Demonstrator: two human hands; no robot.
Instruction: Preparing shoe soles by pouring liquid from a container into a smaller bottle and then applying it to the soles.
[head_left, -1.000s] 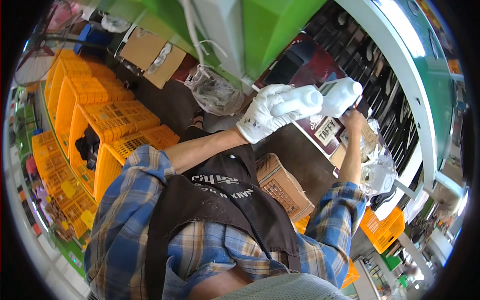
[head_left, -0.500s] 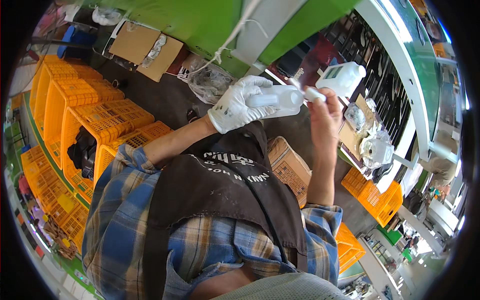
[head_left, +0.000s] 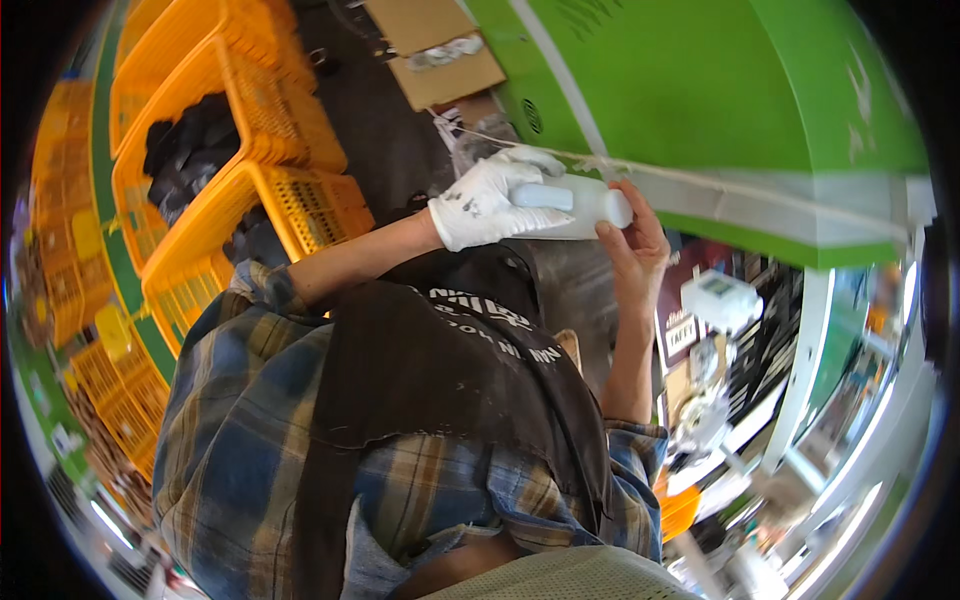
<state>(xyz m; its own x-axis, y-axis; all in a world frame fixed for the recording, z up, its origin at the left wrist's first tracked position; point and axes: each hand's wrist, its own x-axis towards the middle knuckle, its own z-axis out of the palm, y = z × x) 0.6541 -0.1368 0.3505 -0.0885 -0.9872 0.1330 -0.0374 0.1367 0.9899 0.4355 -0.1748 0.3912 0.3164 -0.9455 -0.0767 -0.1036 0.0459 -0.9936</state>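
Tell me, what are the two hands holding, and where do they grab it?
A white plastic bottle. The gloved left hand wraps around its body; the bare right hand pinches its cap end.

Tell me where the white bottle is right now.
In the head view the white bottle sits upper centre, gripped by the gloved left hand, with the bare right hand at its cap end, just below the green panel.

Bright daylight – right side overexposed, blurred – heavy fisheye bending, dark rim.
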